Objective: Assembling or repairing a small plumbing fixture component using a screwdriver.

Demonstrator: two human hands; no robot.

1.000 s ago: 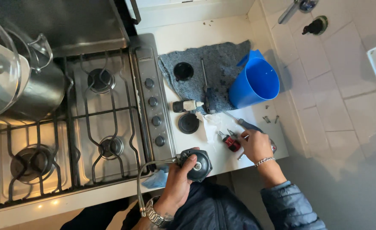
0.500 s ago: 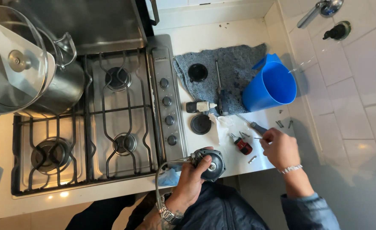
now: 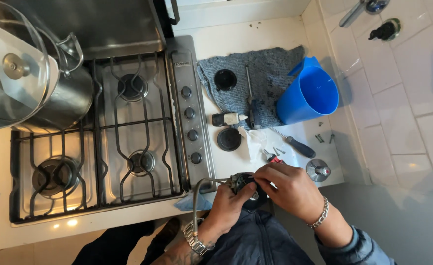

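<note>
Head camera, looking straight down at a white counter (image 3: 275, 39) beside a gas stove (image 3: 143, 127). The left hand (image 3: 229, 206) grips a dark round burner part (image 3: 243, 184) from below, fingers curled around its body, at the front edge of the counter just right of the stove's knob strip. A grey hose (image 3: 197, 198) curves from this part down past the left wrist, which wears a metal watch (image 3: 195, 239). The right hand (image 3: 287, 189) lies over the top and right side of the same part, fingertips pinched against it; what lies between the fingertips cannot be made out. A chain bracelet (image 3: 319, 216) sits on the right wrist.

On the counter behind the hands lies a grey cloth (image 3: 265, 68) with a black round cap (image 3: 225, 79) and a long screwdriver (image 3: 250, 98) on it. A blue jug (image 3: 308, 95) rests on its side, touching the cloth's right edge. A second black cap (image 3: 229, 139) lies just in front of the cloth, near a small bottle (image 3: 229, 119). A dark-handled screwdriver (image 3: 295, 144) and a small metal disc (image 3: 318, 170) lie close to the right hand. A steel pot (image 3: 64, 98) with a glass lid (image 3: 10, 68) stands on the stove's rear left.
</note>
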